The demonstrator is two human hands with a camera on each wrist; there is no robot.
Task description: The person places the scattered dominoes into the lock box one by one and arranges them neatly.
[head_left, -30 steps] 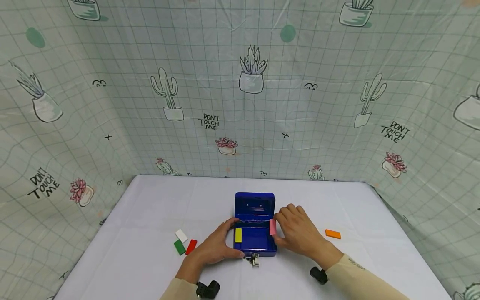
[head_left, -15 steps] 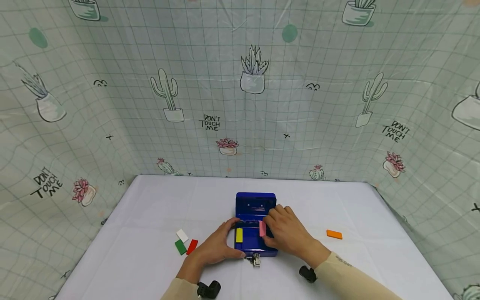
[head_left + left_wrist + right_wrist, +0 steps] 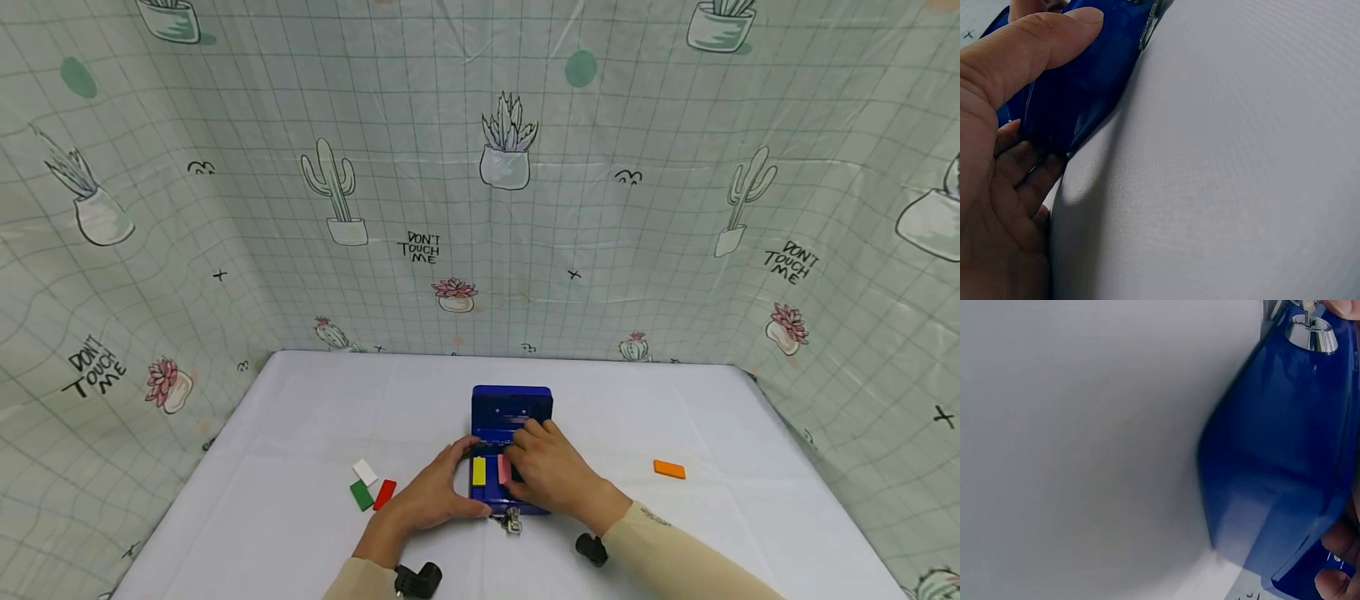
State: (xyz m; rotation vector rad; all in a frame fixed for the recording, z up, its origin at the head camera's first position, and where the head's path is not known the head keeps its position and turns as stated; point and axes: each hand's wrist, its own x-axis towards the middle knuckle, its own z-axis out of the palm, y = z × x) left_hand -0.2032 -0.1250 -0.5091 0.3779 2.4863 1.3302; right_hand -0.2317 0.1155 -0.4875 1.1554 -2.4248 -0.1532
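Pink block (image 3: 504,469) in the right hand (image 3: 550,472), near the yellow block (image 3: 479,472).

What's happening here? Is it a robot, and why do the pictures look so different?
No robot: these are a person's two bare hands. The wide picture comes from a camera on the person's head, looking forward and down at a white table. The other two come from cameras on the wrists, so they look close and tilted.

The left hand holds the side of an open blue box. The right hand pinches a pink block there. A yellow block is inside. White, green and red blocks lie left of the box, an orange block right.
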